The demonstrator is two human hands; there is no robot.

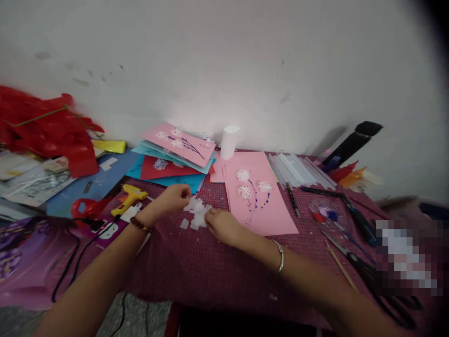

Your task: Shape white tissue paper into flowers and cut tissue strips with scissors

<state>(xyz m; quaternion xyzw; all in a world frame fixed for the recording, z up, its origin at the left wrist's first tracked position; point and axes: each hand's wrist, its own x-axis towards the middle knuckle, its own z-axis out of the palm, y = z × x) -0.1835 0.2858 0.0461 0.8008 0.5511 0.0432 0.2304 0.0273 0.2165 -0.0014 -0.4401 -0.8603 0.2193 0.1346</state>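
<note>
Small white paper squares (199, 216) lie in a loose heap on the checked tablecloth. At the heap's upper left edge, my left hand (178, 197) is closed, its fingertips pinched together; whatever they hold is too small to make out. My right hand (222, 226) reaches in from the other side with bent fingers, the tips touching the heap's right edge. Just beyond that hand lies a pink sheet (280, 217) with white puffy flowers and dark painted stems.
Finished-looking flower cards (185, 145) are stacked behind, near a white paper roll (229, 142). At left are a yellow glue gun (129, 199) and cords. Clear glue sticks (296, 169), a pen (293, 200), a palette (324, 212) and black-handled scissors (368, 271) lie right.
</note>
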